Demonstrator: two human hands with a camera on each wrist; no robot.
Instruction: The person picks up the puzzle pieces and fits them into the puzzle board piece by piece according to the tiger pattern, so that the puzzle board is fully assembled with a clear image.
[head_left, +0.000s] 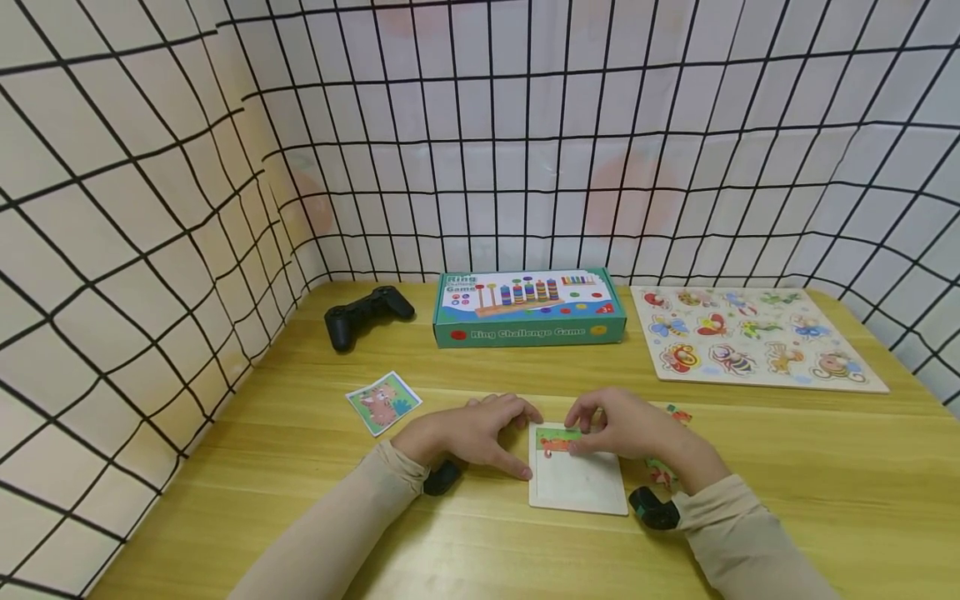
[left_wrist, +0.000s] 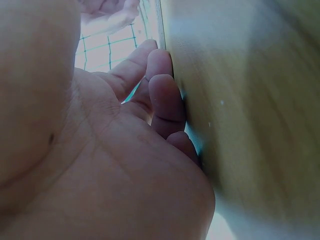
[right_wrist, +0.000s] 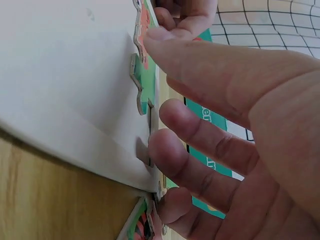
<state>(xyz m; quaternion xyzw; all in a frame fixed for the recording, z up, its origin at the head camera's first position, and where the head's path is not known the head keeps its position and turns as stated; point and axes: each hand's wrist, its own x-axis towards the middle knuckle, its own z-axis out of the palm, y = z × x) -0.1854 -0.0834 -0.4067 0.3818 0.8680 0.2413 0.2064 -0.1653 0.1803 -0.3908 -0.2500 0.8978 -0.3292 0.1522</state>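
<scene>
A square white puzzle tray (head_left: 577, 483) lies on the table in the head view. Puzzle pieces (head_left: 553, 439) with green and orange print fill part of its far left side. My left hand (head_left: 487, 429) rests at the tray's left side, its thumb at the edge and its index finger by the far corner. Over the far part of the tray, my right hand (head_left: 618, 425) pinches a puzzle piece (right_wrist: 143, 80) between thumb and index finger; the index tip is hidden behind the thumb in the right wrist view. Its other fingers are loosely bent near the tray's edge.
Loose puzzle pieces (head_left: 660, 475) lie right of the tray, partly under the right forearm. A picture card (head_left: 383, 403) is at the left. Farther back are a black game controller (head_left: 369, 317), a green Ring Challenge Game box (head_left: 529, 308) and an insect puzzle board (head_left: 757, 337), before a grid-patterned wall.
</scene>
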